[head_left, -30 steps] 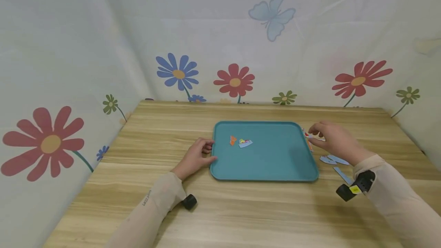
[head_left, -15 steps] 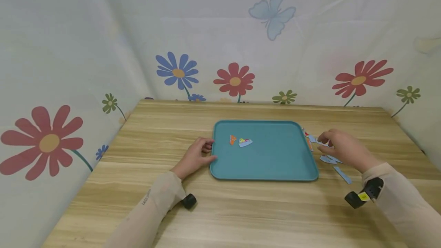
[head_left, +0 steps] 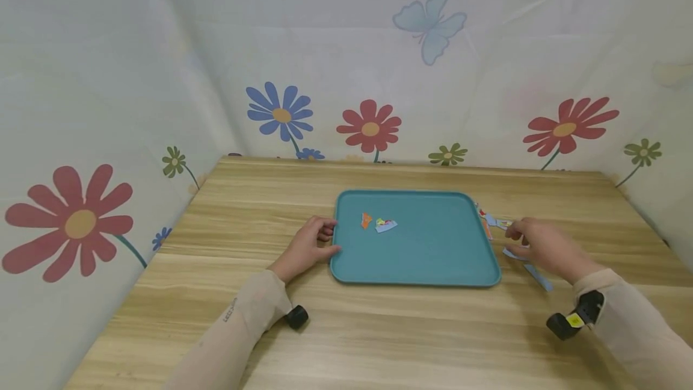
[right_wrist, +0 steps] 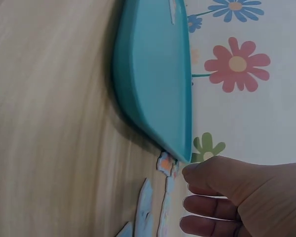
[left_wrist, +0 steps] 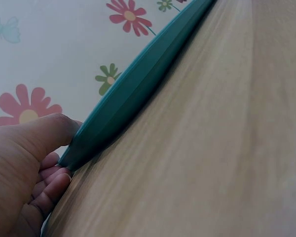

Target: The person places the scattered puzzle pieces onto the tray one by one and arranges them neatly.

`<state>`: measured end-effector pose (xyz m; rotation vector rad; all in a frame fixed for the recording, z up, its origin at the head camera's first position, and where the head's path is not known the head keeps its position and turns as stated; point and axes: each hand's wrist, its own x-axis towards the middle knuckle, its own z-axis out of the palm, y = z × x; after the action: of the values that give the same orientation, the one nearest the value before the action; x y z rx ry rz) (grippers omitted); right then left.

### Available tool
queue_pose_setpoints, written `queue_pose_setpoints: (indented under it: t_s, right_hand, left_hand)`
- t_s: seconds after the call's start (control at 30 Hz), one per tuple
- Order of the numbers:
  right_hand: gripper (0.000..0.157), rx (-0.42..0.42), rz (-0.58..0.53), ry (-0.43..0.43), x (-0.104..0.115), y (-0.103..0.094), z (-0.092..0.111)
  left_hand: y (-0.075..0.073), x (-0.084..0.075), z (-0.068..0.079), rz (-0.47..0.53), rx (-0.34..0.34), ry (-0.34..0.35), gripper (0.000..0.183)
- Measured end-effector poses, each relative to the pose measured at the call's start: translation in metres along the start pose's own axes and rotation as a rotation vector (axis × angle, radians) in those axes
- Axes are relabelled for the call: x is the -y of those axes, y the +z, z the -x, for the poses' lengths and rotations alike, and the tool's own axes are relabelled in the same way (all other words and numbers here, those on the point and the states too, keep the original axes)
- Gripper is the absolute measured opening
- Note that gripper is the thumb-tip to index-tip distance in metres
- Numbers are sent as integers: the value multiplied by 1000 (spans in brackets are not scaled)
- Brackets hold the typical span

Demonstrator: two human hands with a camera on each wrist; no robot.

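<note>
Right at the middle of the head view, a teal tray (head_left: pixel 428 257) lies flat on the wooden table (head_left: pixel 411 336). At its left edge, the left hand (head_left: pixel 305 247) holds the rim, its thumb on top and its bent fingers against the side. Two paper scraps rest inside the tray, toward its upper left: a small orange scrap (head_left: pixel 366 220) and, just beside it, a light blue and yellow scrap (head_left: pixel 386 225).

Right of centre, the right hand (head_left: pixel 544 248) hangs over the loose pieces, fingers loosely bent with a narrow gap to the thumb; nothing shows in its grasp. Near it, an orange piece (head_left: pixel 487 229) lies against the tray's right edge, while a blue strip (head_left: pixel 538 277) slants below the hand. Another blue piece (head_left: pixel 514 254) is partly hidden by the fingers. Behind, across the upper frame, hangs a pale flowered cloth (head_left: pixel 325 35).
</note>
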<state>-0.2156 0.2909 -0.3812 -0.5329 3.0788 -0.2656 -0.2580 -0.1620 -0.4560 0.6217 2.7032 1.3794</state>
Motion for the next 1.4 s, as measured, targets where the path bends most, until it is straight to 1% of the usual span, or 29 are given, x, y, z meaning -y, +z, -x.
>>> queue_pose_setpoints:
  t_s: [0.27,0.43,0.57,0.83,1.27,1.4]
  right_hand:
    - [19,33,-28,10,-8,10,4]
    - [15,41,-20,3,-11,13,4]
    - [14,39,-3,-4,-13,15,5]
    - [14,41,4,-7,-15,17,4]
    - [14,27,12,-15,-16,19,4]
    - [14,28,7,-6,-15,19,4]
  left_hand:
    - [-1,-4,2,11,5,-2,53]
    - [-1,-4,2,8,3,-3,53]
    - [-2,-6,3,4,5,-5,52]
    - [-2,-6,3,-3,-2,2,53]
    - [-2,-7,3,-8,-1,-8,54]
    - [-2,-7,3,-5,2,-8,53]
